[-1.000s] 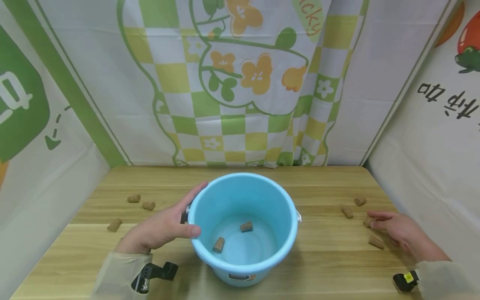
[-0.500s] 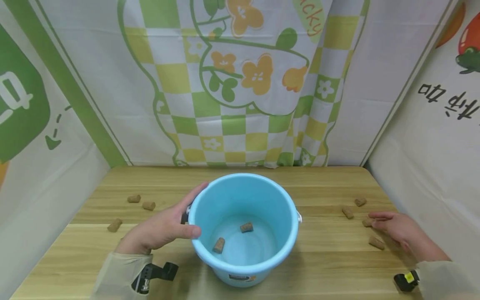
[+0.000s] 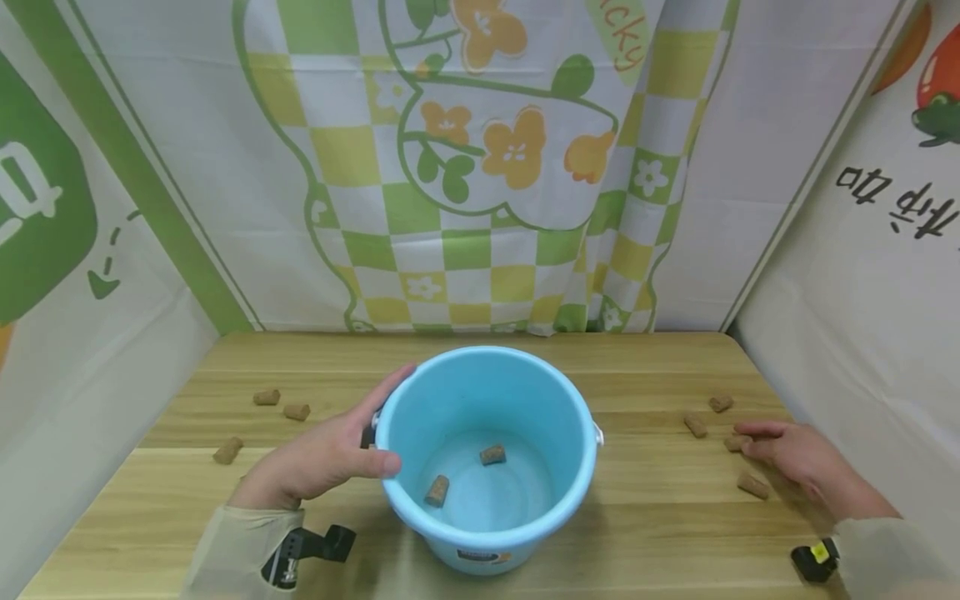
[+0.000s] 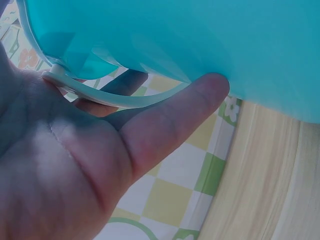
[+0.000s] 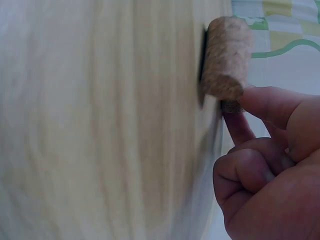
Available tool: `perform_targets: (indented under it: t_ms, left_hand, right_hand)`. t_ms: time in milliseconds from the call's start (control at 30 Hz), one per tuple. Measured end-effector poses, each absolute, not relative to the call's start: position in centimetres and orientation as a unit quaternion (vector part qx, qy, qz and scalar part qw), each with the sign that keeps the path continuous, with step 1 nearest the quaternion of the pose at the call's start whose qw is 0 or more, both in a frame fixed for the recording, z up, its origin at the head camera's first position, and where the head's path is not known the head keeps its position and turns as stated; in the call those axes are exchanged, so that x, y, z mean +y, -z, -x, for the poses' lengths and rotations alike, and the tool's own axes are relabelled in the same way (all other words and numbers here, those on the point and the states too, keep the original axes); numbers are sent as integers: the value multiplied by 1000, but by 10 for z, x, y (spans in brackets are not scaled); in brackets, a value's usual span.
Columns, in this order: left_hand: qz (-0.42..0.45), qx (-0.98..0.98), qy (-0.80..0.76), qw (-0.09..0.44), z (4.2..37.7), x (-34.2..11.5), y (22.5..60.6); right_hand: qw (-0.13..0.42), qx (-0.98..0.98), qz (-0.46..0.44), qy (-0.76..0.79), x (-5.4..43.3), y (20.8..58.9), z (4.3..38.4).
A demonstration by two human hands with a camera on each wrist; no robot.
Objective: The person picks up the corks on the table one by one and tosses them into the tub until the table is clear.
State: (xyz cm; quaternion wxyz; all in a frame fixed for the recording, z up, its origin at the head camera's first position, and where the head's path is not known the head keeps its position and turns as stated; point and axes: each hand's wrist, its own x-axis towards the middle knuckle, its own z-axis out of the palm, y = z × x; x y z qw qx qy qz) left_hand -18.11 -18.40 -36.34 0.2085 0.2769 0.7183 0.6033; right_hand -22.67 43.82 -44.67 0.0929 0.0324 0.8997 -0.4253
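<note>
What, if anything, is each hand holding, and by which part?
The left hand holds the blue bucket by the left side of its rim. The right hand pinches a cork by its right end.

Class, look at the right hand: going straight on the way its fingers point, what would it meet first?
The cork at the tip of the right hand; they seem to touch already, though the exact contact is hard to judge.

The cork (image 3: 735, 444) at the right hand (image 3: 806, 463) sits at a flatter angle than a second ago.
</note>
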Motion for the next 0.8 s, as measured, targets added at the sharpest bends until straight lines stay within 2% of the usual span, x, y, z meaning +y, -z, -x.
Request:
perform_targets:
  t_ms: [367, 600, 800]
  left_hand:
    - [-276, 718, -604, 208, 180, -183, 362]
    - [-275, 717, -606, 208, 180, -184, 363]
    - [-274, 716, -607, 209, 180, -183, 363]
  right_hand:
    - [86, 910, -39, 403, 440, 448, 229]
    - [41, 935, -33, 350, 441, 443, 226]
    - [57, 886, -66, 456, 443, 433, 225]
